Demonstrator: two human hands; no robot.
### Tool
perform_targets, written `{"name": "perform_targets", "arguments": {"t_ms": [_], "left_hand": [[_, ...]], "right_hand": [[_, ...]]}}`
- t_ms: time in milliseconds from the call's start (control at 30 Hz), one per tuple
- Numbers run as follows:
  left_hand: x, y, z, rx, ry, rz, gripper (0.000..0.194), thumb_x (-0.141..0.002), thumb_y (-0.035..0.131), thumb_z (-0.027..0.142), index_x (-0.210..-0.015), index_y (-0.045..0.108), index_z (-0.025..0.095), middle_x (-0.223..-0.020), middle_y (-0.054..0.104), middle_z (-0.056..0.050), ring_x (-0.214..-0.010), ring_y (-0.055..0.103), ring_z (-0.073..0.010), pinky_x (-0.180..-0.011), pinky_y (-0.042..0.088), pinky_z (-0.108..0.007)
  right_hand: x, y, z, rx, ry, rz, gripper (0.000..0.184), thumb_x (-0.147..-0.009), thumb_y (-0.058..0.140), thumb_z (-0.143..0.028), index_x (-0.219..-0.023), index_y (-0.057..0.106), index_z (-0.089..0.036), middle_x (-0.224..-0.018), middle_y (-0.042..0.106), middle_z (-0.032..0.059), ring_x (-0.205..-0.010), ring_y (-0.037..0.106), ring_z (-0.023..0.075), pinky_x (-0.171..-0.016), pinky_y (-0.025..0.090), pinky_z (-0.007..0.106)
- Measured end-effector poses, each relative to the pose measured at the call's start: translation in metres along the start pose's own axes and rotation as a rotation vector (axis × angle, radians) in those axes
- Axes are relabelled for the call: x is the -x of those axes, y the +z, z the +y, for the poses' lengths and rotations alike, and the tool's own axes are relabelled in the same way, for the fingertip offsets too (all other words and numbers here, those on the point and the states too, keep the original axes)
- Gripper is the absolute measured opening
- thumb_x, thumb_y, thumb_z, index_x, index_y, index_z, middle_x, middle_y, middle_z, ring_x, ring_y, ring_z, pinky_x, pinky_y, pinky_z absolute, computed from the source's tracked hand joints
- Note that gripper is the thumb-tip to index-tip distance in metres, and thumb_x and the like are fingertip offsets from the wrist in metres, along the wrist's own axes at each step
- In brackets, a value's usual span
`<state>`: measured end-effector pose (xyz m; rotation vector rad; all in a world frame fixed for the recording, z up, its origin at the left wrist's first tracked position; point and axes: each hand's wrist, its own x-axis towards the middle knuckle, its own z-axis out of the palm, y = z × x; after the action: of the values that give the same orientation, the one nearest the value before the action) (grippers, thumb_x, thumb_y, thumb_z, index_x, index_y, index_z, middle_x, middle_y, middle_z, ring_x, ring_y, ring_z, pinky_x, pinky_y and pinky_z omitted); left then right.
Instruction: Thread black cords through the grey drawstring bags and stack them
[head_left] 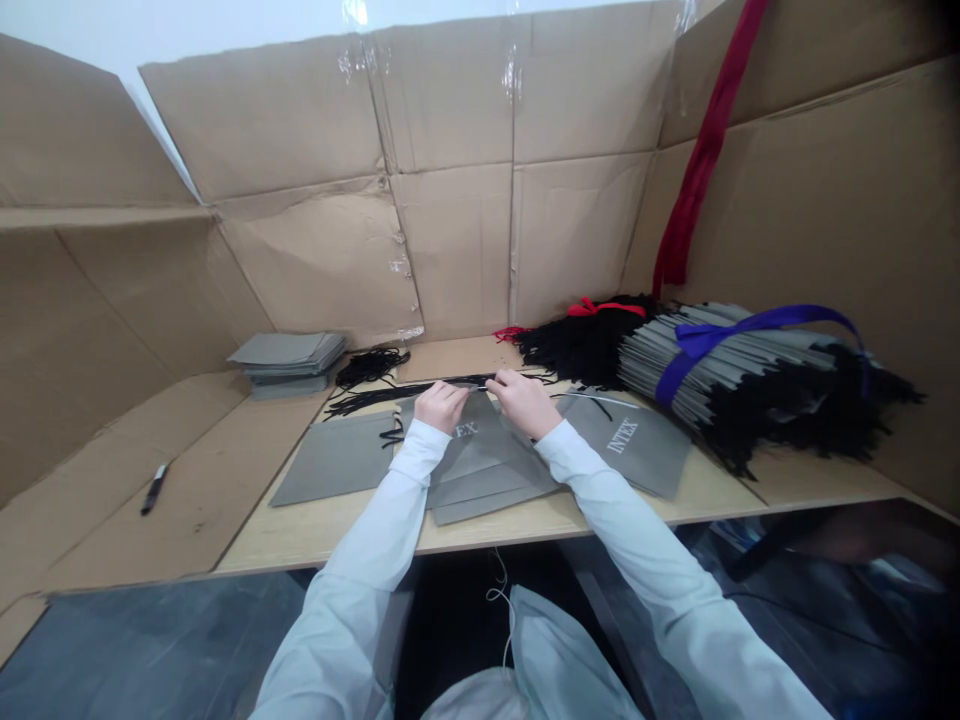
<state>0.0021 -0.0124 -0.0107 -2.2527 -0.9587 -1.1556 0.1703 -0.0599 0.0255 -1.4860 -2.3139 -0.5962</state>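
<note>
Grey paper bags (480, 450) lie in a messy pile on a pale wooden table (315, 545), right under the person's two hands, and white letters on the top one say INTEX. The left hand (441, 405) and the right hand (526, 402) are close together, just apart, at the far edge of the pile. Their fingers curl up at a long black cord (390, 393), but I cannot tell how tight they hold it. Right now, the work in hand is with this cord and the bag below it. One more grey bag (626, 440) lies to the right, and a flat one (337, 460) lies to the left. Farther back sit a big bundle of bags (720, 365) tied with a purple ribbon (750, 325), black cords (585, 340) tied with red ribbon, a small stack of bags (289, 362), and a little heap of cord (367, 367). A black marker pen (154, 488) lies on cardboard (172, 530) to the left.
</note>
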Motion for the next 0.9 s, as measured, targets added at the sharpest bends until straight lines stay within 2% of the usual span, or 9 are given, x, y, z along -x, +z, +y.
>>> {"name": "perform_targets", "arguments": {"t_ms": [200,300,467,600,767,900], "left_hand": [[-0.002,0.003,0.001,0.087,0.032,-0.088,0.023,-0.076,0.043,0.032,-0.075,0.063,0.020,-0.072,0.063,-0.003,-0.069,0.052,-0.0118,-0.067,0.039,-0.026],[-0.003,0.004,0.003,0.173,-0.030,-0.140,0.022,-0.076,0.045,0.031,-0.076,0.063,0.019,-0.076,0.064,-0.003,-0.072,0.055,-0.0110,-0.069,0.041,-0.023],[-0.004,0.009,0.005,0.211,-0.183,-0.328,0.019,-0.072,0.050,0.030,-0.082,0.063,0.020,-0.079,0.064,-0.002,-0.072,0.056,-0.0109,-0.067,0.042,-0.022],[-0.004,0.013,0.006,0.154,-0.181,-0.448,0.021,-0.072,0.050,0.032,-0.083,0.062,0.019,-0.076,0.064,-0.002,-0.068,0.056,-0.0118,-0.064,0.040,-0.023],[-0.002,0.007,0.010,0.030,-0.068,-0.379,0.021,-0.075,0.045,0.031,-0.081,0.062,0.020,-0.077,0.064,-0.003,-0.073,0.054,-0.0139,-0.070,0.036,-0.031],[0.000,0.003,0.013,-0.017,0.023,-0.349,0.024,-0.077,0.041,0.031,-0.080,0.061,0.020,-0.077,0.064,-0.003,-0.074,0.053,-0.0140,-0.068,0.037,-0.030]], "right_hand": [[0.001,0.000,0.006,0.051,-0.087,0.004,0.024,-0.082,0.031,-0.021,-0.088,0.054,-0.016,-0.089,0.050,0.0099,-0.083,0.041,0.0167,-0.053,0.023,0.025],[0.001,0.000,0.010,0.048,-0.128,-0.001,0.022,-0.080,0.034,-0.018,-0.089,0.054,-0.016,-0.089,0.050,0.0095,-0.084,0.040,0.0165,-0.054,0.024,0.025],[0.000,0.002,0.011,0.003,-0.175,-0.058,0.023,-0.078,0.037,-0.015,-0.091,0.055,-0.016,-0.089,0.050,0.0094,-0.086,0.040,0.0159,-0.054,0.025,0.024],[0.000,0.006,0.006,-0.003,-0.157,-0.092,0.021,-0.076,0.039,-0.014,-0.089,0.055,-0.016,-0.089,0.050,0.0092,-0.087,0.042,0.0161,-0.054,0.027,0.023],[0.001,0.009,0.001,-0.008,-0.098,-0.165,0.021,-0.075,0.038,-0.014,-0.086,0.055,-0.016,-0.090,0.052,0.0090,-0.083,0.048,0.0159,-0.058,0.031,0.023],[0.000,0.009,0.001,-0.041,-0.045,-0.244,0.023,-0.076,0.036,-0.014,-0.085,0.057,-0.016,-0.088,0.055,0.0092,-0.080,0.052,0.0160,-0.063,0.034,0.023]]}}
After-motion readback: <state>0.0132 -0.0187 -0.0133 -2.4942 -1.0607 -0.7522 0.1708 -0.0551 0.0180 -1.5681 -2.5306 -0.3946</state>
